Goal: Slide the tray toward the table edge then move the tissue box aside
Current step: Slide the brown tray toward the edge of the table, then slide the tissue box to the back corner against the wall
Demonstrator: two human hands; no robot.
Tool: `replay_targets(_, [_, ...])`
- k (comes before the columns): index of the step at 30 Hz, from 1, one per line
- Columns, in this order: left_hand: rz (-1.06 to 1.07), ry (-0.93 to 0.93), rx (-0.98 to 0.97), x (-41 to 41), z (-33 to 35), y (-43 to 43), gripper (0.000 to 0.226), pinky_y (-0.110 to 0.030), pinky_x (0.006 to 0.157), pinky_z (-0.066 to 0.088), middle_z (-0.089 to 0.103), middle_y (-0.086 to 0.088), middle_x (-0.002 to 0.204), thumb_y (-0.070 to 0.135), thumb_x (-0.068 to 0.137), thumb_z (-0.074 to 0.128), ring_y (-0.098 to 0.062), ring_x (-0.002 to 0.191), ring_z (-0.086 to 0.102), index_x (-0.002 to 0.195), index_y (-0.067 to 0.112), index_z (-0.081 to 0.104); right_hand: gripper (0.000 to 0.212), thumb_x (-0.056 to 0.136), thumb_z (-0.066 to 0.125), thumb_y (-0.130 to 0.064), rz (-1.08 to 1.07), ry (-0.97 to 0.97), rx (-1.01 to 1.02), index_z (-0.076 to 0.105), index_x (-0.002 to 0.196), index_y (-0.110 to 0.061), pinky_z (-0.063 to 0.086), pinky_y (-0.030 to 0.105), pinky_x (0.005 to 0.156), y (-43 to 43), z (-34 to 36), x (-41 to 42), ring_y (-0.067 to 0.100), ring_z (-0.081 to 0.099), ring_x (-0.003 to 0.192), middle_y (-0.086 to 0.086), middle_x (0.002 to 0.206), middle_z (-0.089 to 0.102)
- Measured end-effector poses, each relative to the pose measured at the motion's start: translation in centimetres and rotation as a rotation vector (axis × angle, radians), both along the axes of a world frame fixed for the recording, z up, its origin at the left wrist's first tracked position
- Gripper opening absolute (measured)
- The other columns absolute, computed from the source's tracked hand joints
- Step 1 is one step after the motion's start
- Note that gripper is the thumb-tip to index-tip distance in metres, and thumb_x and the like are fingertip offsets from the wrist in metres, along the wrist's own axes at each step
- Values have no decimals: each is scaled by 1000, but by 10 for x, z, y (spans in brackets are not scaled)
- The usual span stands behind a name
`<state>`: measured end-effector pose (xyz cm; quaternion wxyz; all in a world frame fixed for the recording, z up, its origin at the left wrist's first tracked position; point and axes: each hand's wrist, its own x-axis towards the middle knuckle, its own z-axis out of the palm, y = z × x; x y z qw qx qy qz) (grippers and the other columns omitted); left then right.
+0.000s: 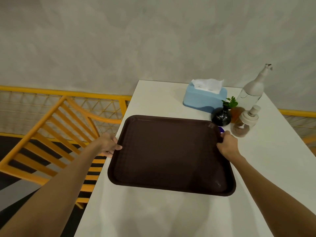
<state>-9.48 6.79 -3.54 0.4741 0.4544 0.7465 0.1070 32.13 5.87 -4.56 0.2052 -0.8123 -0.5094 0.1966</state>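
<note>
The dark brown tray point(171, 154) lies flat on the white table point(171, 211), its long axis running across the table from left to right and turned slightly, so that its far right corner points toward the small black vase point(221, 117). The tray's left short side sits at the table's left edge, with its near left corner about level with that edge. The left hand point(109, 144) grips the tray's left rim from beyond the table edge, thumb on top of the rim and the other fingers point(109, 153) curled beneath it. The right hand point(228, 145) is closed over the tray's right rim near the far right corner, its fingers point(224, 135) wrapped over the lip. Beyond the tray's far side, well apart from it, stands the light blue tissue box point(203, 98) with a white tissue point(207, 83) rising from its top slot; its long axis also runs roughly left to right. Just right of the tray's far right corner the vase holds a green sprig point(230, 102), and further right stand a clear jar point(243, 124) with a pale lid and a tall clear bottle point(253, 89). Left of the tray, off the table, is a yellow chair point(51, 134) before a yellow railing point(34, 90).
</note>
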Motion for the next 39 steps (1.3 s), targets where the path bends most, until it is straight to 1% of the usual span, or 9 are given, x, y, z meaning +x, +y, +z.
replay_targets(6, [-12,-11,-16,1,-1,-6,25,-34,69,59,65,-18,104,6,85,68,-30,94,67,106,5,55,41,82,59,8,2,4,-18,47,120,3,49,41,86,-3,0,3,38,55,107,26,119,56])
replay_targets(15, [-21,-13,-20,-3,-6,-5,30,-41,82,59,64,-21,112,7,85,67,-31,94,68,112,3,54,42,84,55,9,10,-17,-31,46,125,5,47,39,92,-8,3,2,38,53,113,26,124,54])
replay_targets(19, [-95,56,-68,0,7,0,41,-37,73,59,64,-15,103,17,85,69,-26,86,66,120,3,51,41,83,57,-1,46,-173,-26,49,123,-1,49,47,91,-7,6,-1,41,52,111,26,122,52])
replay_targets(21, [-141,175,28,2,20,13,48,-34,69,54,59,-11,109,27,86,68,-26,94,62,125,7,49,39,83,57,-6,92,-261,38,53,121,-4,48,46,90,-1,15,-3,41,51,111,24,122,51])
replay_targets(24, [-162,269,241,9,44,49,55,-40,84,50,55,-13,129,35,85,67,-30,112,56,129,8,49,27,84,58,-8,173,-232,203,63,110,-4,47,38,87,21,36,-10,35,56,103,20,116,56])
replay_targets(29, [-118,32,454,54,90,126,46,-35,80,46,60,-9,118,31,84,68,-26,102,59,123,10,56,28,86,57,-7,124,-79,333,60,114,-3,40,22,78,77,79,-25,28,58,104,18,113,62])
replay_targets(34, [-106,-229,539,120,120,193,31,-38,81,49,61,-6,109,26,86,65,-21,94,58,114,14,57,36,90,51,-8,1,9,353,53,124,2,41,28,88,142,120,-26,33,54,115,21,122,60])
replay_targets(38, [-124,-324,520,171,118,230,24,-39,88,50,63,-9,120,23,87,63,-21,97,60,109,16,57,8,86,49,-3,-170,85,238,54,90,2,39,30,73,190,124,-5,32,56,105,22,105,54])
replay_targets(39, [-127,-337,500,181,113,238,23,-39,88,50,63,-11,122,23,87,63,-22,100,60,108,17,57,9,85,49,-3,-204,85,197,54,91,2,41,32,75,198,121,1,31,56,104,22,104,54])
